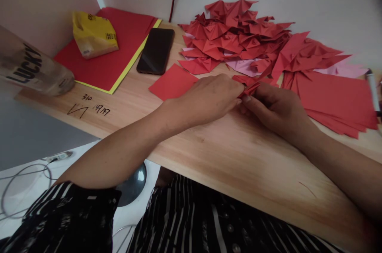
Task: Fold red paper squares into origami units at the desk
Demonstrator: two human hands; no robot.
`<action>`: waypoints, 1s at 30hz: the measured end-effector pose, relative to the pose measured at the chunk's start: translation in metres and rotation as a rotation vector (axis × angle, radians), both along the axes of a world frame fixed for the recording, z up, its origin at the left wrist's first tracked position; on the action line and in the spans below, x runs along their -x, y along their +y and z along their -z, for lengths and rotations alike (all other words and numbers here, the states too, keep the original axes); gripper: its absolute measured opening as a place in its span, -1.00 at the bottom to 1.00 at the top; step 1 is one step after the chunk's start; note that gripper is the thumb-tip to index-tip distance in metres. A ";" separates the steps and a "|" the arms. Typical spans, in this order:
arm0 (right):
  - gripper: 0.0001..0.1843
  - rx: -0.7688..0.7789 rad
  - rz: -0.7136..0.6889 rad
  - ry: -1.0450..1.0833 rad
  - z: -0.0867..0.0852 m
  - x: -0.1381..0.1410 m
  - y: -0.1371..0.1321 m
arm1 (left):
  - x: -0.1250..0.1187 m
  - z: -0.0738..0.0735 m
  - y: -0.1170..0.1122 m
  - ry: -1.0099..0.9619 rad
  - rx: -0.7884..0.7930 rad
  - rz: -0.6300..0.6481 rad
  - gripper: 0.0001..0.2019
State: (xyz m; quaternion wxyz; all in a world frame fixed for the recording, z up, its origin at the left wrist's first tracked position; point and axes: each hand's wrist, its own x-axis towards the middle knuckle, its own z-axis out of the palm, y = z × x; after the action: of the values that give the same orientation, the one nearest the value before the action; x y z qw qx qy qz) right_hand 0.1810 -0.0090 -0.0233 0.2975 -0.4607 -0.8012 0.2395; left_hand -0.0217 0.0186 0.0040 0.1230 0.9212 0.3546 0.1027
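Observation:
Both my hands meet over the wooden desk [205, 149], around a red folded paper [253, 85] that looks like a half-made origami piece. My left hand [213, 95] pinches its left side, with the fingertips partly hidden behind the hand. From the right, my right hand [277, 107] grips it between thumb and curled fingers. A flat red paper square [173, 81] lies beside my left wrist. Just beyond my hands rises a heap of folded red origami [229, 38], with some pink pieces among it. To the right sits a fanned stack of red paper sheets [337, 97].
A black phone [156, 51] lies left of the heap. Red and yellow sheets [125, 26] carry a yellow packet [95, 34]. A clear bottle [32, 65] leans in at far left, near handwritten numbers [97, 103]. A white marker [372, 85] lies at the right.

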 end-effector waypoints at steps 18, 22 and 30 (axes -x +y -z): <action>-0.78 0.053 0.023 0.002 -0.002 0.000 -0.001 | 0.001 -0.002 -0.002 0.012 0.021 -0.004 -0.70; -0.77 0.045 0.016 0.007 -0.001 0.000 -0.001 | -0.001 -0.005 -0.003 0.046 0.043 -0.025 -0.70; -0.77 0.017 0.026 -0.009 0.001 0.000 0.000 | 0.000 -0.003 -0.003 0.042 0.075 -0.018 -0.64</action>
State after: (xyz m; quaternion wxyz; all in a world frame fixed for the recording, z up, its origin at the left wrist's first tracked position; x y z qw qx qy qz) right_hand 0.1810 -0.0087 -0.0246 0.2931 -0.4747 -0.7944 0.2401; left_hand -0.0217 0.0161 0.0070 0.1490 0.9146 0.3691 0.0709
